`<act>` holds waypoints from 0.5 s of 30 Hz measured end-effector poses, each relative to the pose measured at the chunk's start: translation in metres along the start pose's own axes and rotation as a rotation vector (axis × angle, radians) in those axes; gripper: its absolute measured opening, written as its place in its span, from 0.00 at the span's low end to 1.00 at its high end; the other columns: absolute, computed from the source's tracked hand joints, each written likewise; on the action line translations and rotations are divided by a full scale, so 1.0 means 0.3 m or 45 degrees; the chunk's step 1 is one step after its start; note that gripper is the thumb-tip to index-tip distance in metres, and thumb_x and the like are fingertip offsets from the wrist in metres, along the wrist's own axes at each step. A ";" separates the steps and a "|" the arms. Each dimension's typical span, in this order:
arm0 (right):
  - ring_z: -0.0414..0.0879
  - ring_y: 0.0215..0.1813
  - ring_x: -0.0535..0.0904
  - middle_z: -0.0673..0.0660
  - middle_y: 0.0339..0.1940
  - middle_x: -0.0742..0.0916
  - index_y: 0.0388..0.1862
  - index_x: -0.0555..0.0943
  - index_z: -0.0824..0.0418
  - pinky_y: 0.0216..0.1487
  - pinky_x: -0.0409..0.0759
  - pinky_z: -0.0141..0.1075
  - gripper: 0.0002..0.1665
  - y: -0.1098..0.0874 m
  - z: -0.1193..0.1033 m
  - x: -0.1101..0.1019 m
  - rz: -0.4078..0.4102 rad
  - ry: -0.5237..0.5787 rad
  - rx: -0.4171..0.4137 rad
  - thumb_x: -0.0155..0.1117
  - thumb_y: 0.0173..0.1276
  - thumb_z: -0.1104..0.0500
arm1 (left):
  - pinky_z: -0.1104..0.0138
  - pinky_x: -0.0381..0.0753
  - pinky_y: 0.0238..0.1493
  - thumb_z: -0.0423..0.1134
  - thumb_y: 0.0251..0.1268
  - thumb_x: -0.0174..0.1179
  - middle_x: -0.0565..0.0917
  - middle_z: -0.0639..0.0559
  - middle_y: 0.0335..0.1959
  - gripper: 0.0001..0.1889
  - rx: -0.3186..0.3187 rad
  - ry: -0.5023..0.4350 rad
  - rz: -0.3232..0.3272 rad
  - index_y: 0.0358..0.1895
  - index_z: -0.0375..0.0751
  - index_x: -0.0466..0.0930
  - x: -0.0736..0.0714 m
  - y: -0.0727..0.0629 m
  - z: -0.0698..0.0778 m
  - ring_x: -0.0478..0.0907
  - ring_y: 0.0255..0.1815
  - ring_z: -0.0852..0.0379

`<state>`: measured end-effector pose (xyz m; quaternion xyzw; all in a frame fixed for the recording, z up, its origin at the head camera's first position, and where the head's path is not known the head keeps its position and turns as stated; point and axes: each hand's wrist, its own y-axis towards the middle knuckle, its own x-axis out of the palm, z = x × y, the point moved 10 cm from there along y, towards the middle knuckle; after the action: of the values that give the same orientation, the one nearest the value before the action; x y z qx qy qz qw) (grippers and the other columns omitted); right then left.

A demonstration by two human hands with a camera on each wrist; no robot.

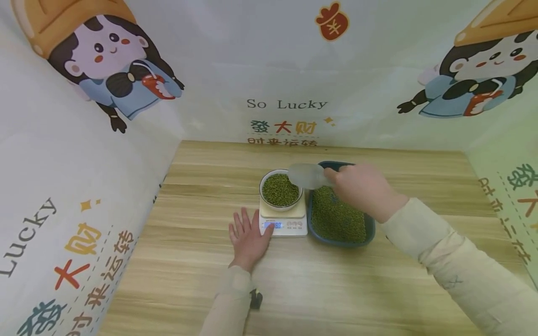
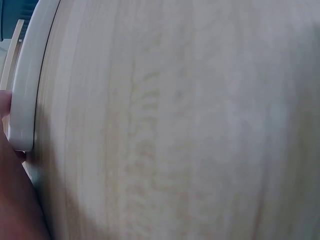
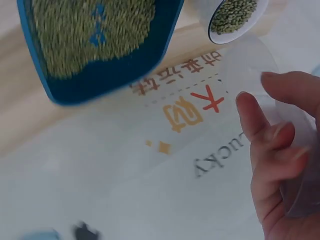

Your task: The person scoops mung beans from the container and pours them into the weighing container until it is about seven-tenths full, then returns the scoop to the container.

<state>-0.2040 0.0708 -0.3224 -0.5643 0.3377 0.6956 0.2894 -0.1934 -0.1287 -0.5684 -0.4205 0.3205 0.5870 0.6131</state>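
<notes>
In the head view my right hand (image 1: pixel 365 189) grips a translucent plastic scoop (image 1: pixel 306 176) by its handle. The scoop's front end overlaps the right rim of a white bowl (image 1: pixel 281 209) filled with green mung beans (image 1: pixel 279 190). Beneath the bowl is a white kitchen scale (image 1: pixel 265 212) with a lit display. My left hand (image 1: pixel 249 239) lies with fingers spread at the scale's left side, its thumb over the edge by the display. In the right wrist view, curled fingers (image 3: pixel 270 172) wrap the scoop, whose clear plastic shows faintly.
Right of the scale stands a blue bin (image 1: pixel 310 224) holding many more mung beans (image 1: pixel 338 217), under my right forearm. The wooden table (image 1: pixel 189 196) is bounded by printed paper walls (image 1: pixel 218 93) at the back and both sides. A small dark object (image 1: pixel 255 299) shows beside my left sleeve.
</notes>
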 end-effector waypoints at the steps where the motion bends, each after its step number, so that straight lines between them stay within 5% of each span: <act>1: 0.42 0.13 0.68 0.53 0.15 0.78 0.41 0.77 0.63 0.10 0.67 0.35 0.12 -0.010 0.009 0.009 -0.005 0.063 0.026 0.60 0.57 0.62 | 0.48 0.23 0.61 0.68 0.61 0.31 0.32 0.43 0.71 0.38 0.001 -0.005 0.001 0.70 0.50 0.47 -0.001 -0.001 -0.004 0.21 0.68 0.44; 5: 0.40 0.14 0.68 0.56 0.21 0.81 0.52 0.71 0.69 0.13 0.66 0.32 0.21 -0.077 0.057 0.078 -0.031 0.339 0.199 0.55 0.60 0.63 | 0.48 0.23 0.61 0.68 0.61 0.31 0.32 0.43 0.71 0.38 -0.017 -0.007 0.000 0.70 0.50 0.47 0.001 -0.012 -0.030 0.22 0.68 0.43; 11: 0.47 0.20 0.73 0.72 0.42 0.79 0.64 0.54 0.77 0.19 0.72 0.37 0.33 -0.224 0.087 0.299 -0.151 0.779 0.570 0.47 0.62 0.67 | 0.46 0.24 0.61 0.66 0.62 0.31 0.34 0.41 0.71 0.37 -0.025 -0.015 0.027 0.70 0.48 0.48 -0.002 -0.033 -0.049 0.24 0.68 0.41; 15: 0.61 0.38 0.76 0.77 0.56 0.69 0.64 0.51 0.79 0.35 0.76 0.47 0.33 -0.285 0.045 0.426 -0.192 0.835 0.703 0.45 0.62 0.67 | 0.46 0.23 0.61 0.63 0.65 0.29 0.33 0.40 0.70 0.34 -0.027 -0.046 0.024 0.70 0.48 0.47 -0.004 -0.041 -0.049 0.23 0.68 0.41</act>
<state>-0.1701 0.1359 -0.4582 -0.6799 0.5428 0.3402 0.3569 -0.1797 -0.1419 -0.5721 -0.4133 0.3072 0.6035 0.6088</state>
